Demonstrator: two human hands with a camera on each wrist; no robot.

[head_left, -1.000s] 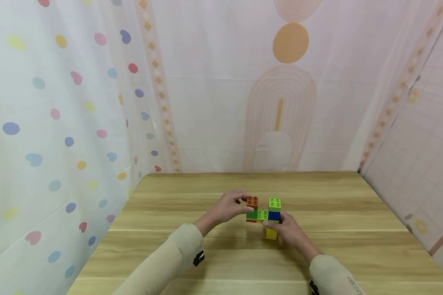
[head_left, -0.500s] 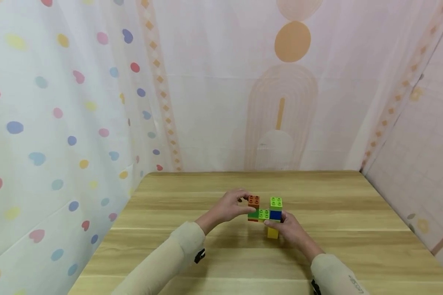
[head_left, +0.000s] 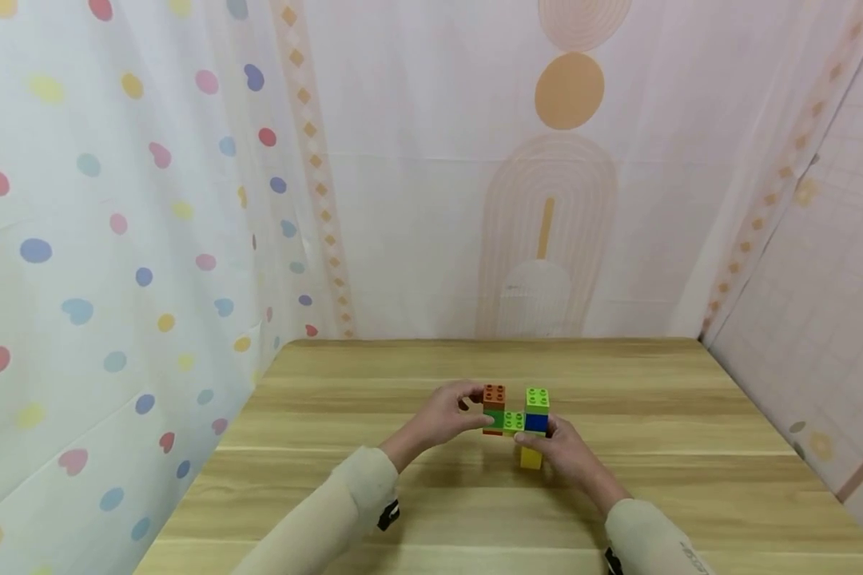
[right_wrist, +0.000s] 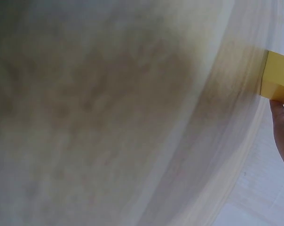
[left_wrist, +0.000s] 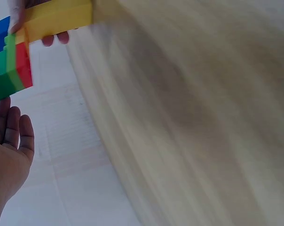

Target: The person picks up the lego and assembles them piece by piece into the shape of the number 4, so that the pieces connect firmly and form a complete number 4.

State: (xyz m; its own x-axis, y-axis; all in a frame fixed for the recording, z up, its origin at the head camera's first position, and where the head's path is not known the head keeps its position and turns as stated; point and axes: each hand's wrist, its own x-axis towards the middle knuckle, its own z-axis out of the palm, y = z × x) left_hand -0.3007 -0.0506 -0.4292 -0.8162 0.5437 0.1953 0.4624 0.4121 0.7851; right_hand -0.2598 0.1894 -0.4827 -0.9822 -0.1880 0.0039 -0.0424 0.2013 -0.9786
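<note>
In the head view, both hands hold one joined structure of toy building bricks (head_left: 514, 421) over the table. Its left column has an orange-brown brick (head_left: 494, 395) above a green one, with red beneath. A lime brick (head_left: 537, 398) tops the right column, over a blue brick (head_left: 536, 422); the yellow brick (head_left: 530, 458) is lowest. My left hand (head_left: 442, 414) pinches the left column, thumb on the green brick and fingers partly hidden behind. Lower on the right column grips my right hand (head_left: 574, 454). The left wrist view shows the red brick (left_wrist: 23, 66) on the underside.
The wood-grain table (head_left: 331, 375) reaches back to a patterned curtain (head_left: 417, 239). On the left hangs a dotted curtain (head_left: 208, 200), and a pale patterned sheet (head_left: 820, 319) on the right.
My left hand has slipped slightly lower on the left column, its thumb now lower on the green brick. The right hand keeps its hold, and the head view has shifted a little.
</note>
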